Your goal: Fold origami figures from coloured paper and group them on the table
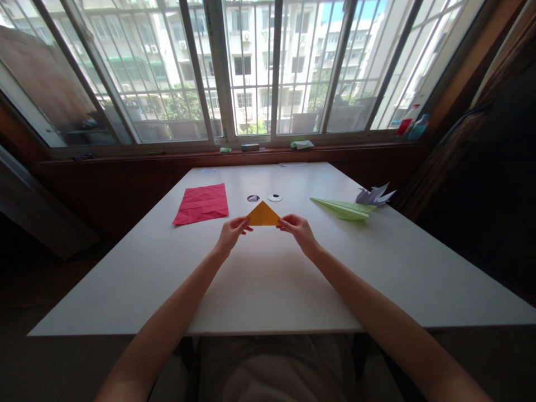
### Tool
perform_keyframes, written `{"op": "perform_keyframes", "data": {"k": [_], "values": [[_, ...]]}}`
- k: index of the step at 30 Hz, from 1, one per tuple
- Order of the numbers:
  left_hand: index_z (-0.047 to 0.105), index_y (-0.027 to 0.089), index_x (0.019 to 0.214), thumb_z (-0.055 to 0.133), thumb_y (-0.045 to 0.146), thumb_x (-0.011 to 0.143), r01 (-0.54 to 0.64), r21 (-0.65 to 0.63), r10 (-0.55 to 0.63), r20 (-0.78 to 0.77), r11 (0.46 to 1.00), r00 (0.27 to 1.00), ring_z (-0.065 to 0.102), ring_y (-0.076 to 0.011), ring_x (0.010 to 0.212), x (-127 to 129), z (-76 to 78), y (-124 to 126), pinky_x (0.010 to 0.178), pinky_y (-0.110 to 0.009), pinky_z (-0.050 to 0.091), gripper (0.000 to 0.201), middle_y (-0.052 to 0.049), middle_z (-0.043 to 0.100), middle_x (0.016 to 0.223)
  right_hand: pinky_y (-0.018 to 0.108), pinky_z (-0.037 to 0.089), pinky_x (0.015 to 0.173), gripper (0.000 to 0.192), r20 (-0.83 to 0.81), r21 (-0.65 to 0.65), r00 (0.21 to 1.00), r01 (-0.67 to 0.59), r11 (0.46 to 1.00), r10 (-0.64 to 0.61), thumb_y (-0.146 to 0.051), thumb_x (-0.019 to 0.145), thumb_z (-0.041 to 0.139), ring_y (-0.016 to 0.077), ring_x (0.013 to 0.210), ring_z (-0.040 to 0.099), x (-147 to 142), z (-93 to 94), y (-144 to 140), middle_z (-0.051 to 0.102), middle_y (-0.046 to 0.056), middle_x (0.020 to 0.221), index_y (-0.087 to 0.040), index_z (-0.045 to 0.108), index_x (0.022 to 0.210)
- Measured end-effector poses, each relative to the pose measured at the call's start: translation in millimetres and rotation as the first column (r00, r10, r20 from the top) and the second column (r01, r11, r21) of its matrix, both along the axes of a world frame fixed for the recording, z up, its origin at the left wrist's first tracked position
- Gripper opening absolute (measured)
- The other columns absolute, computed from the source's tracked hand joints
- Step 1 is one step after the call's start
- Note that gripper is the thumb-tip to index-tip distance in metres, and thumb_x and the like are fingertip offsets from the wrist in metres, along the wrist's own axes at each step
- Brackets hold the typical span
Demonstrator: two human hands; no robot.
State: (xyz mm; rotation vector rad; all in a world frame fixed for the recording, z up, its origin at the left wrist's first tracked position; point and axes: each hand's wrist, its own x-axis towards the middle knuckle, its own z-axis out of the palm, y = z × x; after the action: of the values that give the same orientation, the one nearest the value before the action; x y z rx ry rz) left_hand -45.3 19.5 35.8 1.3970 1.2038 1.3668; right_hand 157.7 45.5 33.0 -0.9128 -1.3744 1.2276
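Orange paper triangle (pixel 263 215) held just above the white table (pixel 268 279), apex pointing away from me toward the window. Its long edge runs left to right, directly between my hands. My left hand (pixel 231 233) pinches the left corner between thumb and fingertips; my right hand (pixel 296 229) pinches the right corner likewise, both closed on paper. Each hand sits equally near. A pink creased sheet (pixel 201 204) lies to the left, a green paper plane (pixel 344 208) to the right.
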Motion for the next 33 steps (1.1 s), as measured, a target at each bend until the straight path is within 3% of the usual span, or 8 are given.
{"op": "perform_keyframes", "data": {"k": [6, 10, 13, 18, 22, 29, 33], "values": [[0.050, 0.017, 0.114, 0.063, 0.038, 0.066, 0.009, -0.004, -0.009, 0.012, 1.000, 1.000, 0.061, -0.0139, 0.061, 0.0, 1.4, -0.4, 0.054, -0.023, 0.041, 0.054, -0.004, 0.065, 0.075, 0.028, 0.046, 0.061, 0.039, 0.024, -0.040, 0.999, -0.022, 0.999, 0.023, -0.036, 0.058, 0.069, 0.0125, 0.061, 0.058, -1.3, 0.8, -1.0, 0.061, 0.000, 0.069, -0.018, 0.053, 0.089], [0.059, 0.013, 0.091, 0.066, 0.038, 0.062, 0.040, -0.027, -0.041, -0.009, 0.999, 0.999, 0.060, -0.0143, 0.060, 1.8, 0.8, -1.7, 0.052, -0.023, 0.040, 0.039, -0.006, 0.065, 0.074, 0.028, 0.045, 0.064, 0.028, 0.109, -0.037, 0.992, -0.054, 0.998, 0.058, -0.041, 0.063, 0.063, 0.0139, 0.068, 0.057, -2.9, 1.5, -2.2, 0.061, 0.002, 0.074, -0.016, 0.057, 0.075], [0.061, 0.012, 0.080, 0.068, 0.037, 0.060, 0.095, -0.052, -0.096, -0.020, 0.994, 0.995, 0.060, -0.0144, 0.060, 3.5, 0.0, -3.1, 0.053, -0.023, 0.040, 0.033, -0.006, 0.065, 0.072, 0.029, 0.044, 0.068, 0.028, 0.113, -0.032, 0.990, -0.080, 0.996, 0.083, -0.040, 0.062, 0.063, 0.0151, 0.073, 0.058, -3.5, 0.8, -3.7, 0.061, 0.002, 0.075, -0.016, 0.057, 0.076], [0.056, 0.015, 0.102, 0.067, 0.035, 0.063, 0.148, -0.090, -0.142, 0.063, 0.985, 0.988, 0.061, -0.0136, 0.064, 3.5, 3.4, -6.3, 0.061, -0.025, 0.044, 0.046, -0.006, 0.065, 0.078, 0.028, 0.047, 0.057, 0.044, 0.060, -0.052, 0.997, -0.046, 0.998, 0.049, -0.038, 0.058, 0.068, 0.0150, 0.065, 0.060, -4.8, 1.6, -8.5, 0.060, 0.002, 0.081, -0.020, 0.048, 0.093], [0.054, 0.017, 0.107, 0.067, 0.033, 0.064, 0.226, -0.074, -0.216, 0.122, 0.971, 0.969, 0.061, -0.0148, 0.074, 5.1, 6.3, -9.4, 0.069, -0.027, 0.045, 0.047, -0.008, 0.063, 0.095, 0.029, 0.049, 0.052, 0.047, 0.038, -0.014, 0.988, -0.149, 0.989, 0.150, -0.043, 0.061, 0.065, 0.0135, 0.054, 0.060, -8.1, 4.8, -14.0, 0.060, 0.003, 0.085, -0.022, 0.047, 0.099], [0.055, 0.015, 0.106, 0.061, 0.038, 0.069, 0.363, -0.089, -0.352, 0.115, 0.928, 0.929, 0.062, -0.0186, 0.080, 12.6, 1.1, -10.9, 0.075, -0.032, 0.046, 0.043, -0.011, 0.061, 0.102, 0.026, 0.048, 0.045, 0.045, 0.057, -0.044, 0.975, -0.213, 0.976, 0.215, -0.047, 0.065, 0.061, 0.0134, 0.049, 0.060, -11.0, -0.9, -12.1, 0.061, 0.000, 0.074, -0.020, 0.043, 0.097], [0.053, 0.016, 0.109, 0.061, 0.038, 0.070, 0.434, -0.087, -0.423, 0.119, 0.897, 0.898, 0.062, -0.0210, 0.083, 14.3, 2.2, -14.0, 0.075, -0.033, 0.046, 0.045, -0.012, 0.062, 0.101, 0.026, 0.047, 0.045, 0.040, 0.177, -0.009, 0.976, -0.125, 0.992, 0.125, -0.047, 0.068, 0.057, 0.0154, 0.054, 0.059, -9.6, -7.3, -8.9, 0.060, -0.001, 0.064, -0.019, 0.044, 0.094]]}}
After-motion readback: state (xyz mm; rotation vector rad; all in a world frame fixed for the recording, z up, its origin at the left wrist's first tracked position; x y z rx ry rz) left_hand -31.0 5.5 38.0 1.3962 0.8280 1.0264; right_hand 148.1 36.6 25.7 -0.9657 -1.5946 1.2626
